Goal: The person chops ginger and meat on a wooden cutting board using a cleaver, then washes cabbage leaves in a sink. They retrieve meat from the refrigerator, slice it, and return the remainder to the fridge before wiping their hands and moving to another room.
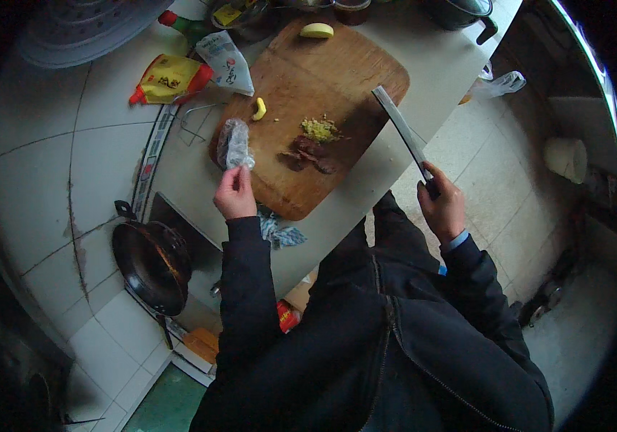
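Observation:
My left hand (236,193) pinches the near end of a crumpled clear plastic bag (233,143) at the left edge of a wooden cutting board (286,186). With my right hand (442,202) I grip a kitchen knife (403,127) by its dark handle, its blade raised and pointing up and left past the board's right edge. Finely chopped yellowish bits (319,129) lie on the board, touching several dark reddish-brown pieces (308,156), perhaps meat. A small curved yellow piece (259,109) is near the bag, and a pale yellow-green chunk (317,31) sits at the far end.
A yellow-and-red pouch (172,79), a white printed packet (225,62) and a green bottle (189,27) are beyond the board's left side. Black pans (151,270) stand at the left wall. A patterned cloth (281,232) touches the board's near side. A dark pot (457,13) stands far right.

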Action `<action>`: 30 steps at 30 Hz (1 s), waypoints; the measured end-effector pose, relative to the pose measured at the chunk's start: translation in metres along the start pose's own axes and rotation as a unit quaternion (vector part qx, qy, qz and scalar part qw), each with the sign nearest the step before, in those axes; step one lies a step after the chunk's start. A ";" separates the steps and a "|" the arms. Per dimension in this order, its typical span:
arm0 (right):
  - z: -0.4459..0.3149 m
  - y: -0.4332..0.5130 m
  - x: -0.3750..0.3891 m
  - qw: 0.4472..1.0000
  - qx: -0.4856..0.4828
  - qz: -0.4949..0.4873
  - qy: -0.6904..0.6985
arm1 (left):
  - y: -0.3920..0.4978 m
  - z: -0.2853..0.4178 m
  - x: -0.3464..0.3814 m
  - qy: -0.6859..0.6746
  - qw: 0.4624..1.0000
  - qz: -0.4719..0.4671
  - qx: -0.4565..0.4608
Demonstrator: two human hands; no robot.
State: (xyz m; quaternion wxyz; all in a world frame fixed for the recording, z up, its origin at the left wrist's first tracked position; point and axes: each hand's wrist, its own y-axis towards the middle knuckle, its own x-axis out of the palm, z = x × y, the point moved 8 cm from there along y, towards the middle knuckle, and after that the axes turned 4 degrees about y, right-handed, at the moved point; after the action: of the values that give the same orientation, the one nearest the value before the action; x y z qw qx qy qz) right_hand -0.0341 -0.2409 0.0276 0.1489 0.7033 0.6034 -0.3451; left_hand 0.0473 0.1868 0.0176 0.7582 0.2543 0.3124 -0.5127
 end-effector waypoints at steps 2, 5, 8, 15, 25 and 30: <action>0.001 -0.002 0.000 1.000 0.014 -0.008 0.007 | -0.014 0.007 0.018 0.055 0.995 -0.087 -0.011; 0.003 -0.004 0.000 0.999 0.025 -0.003 0.030 | -0.036 0.029 0.042 0.003 0.994 -0.108 0.007; 0.007 -0.004 0.001 0.999 0.029 -0.001 0.035 | -0.025 0.046 0.026 0.044 0.994 0.024 0.099; 0.003 -0.008 0.000 0.999 -0.021 0.027 0.030 | 0.037 0.017 -0.018 0.168 0.978 0.094 0.081; -0.003 -0.008 0.002 1.000 0.003 0.000 0.009 | 0.068 -0.063 -0.016 -0.202 0.979 0.019 -0.035; -0.015 -0.002 0.005 0.999 -0.021 0.020 -0.022 | 0.083 -0.057 -0.010 0.098 0.995 -0.012 0.026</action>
State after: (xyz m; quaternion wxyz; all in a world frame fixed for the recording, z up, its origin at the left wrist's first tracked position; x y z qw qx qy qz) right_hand -0.0312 -0.2275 0.0352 0.1838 0.7042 0.5931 -0.3442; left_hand 0.1098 0.2614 -0.0082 0.7112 0.3192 0.3744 -0.5021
